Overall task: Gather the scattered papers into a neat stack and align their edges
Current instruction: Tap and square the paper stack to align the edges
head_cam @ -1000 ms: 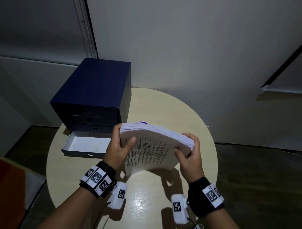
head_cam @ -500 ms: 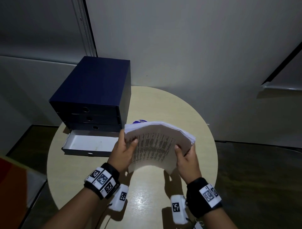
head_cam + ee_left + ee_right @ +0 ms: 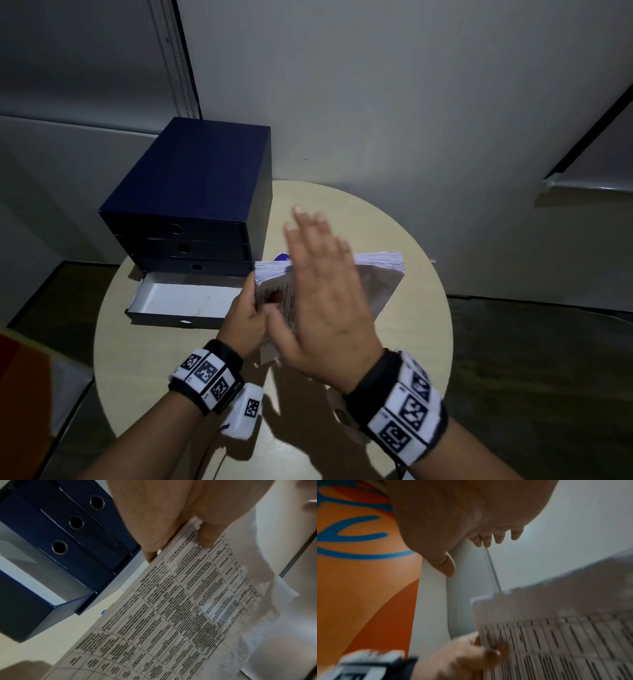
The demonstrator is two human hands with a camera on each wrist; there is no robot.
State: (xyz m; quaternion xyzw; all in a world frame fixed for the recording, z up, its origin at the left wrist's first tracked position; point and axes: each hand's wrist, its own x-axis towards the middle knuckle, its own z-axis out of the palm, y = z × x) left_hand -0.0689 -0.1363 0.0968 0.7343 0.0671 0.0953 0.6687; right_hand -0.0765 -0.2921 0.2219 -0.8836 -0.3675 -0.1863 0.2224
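Head looks down; wrists close, perhaps upward; share papers [image 3: 376, 263].

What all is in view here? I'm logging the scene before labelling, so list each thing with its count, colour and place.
paper stack: one, white with printed tables, held on edge above the table
drawer unit: one, dark blue, table's left rear; bottom drawer open, white inside
round table: one, beige, centre
purple object: one, behind the stack, mostly hidden
wrist bands: two, black and white
left hand: grips the stack's left edge
right hand: flat, fingers straight, before the stack
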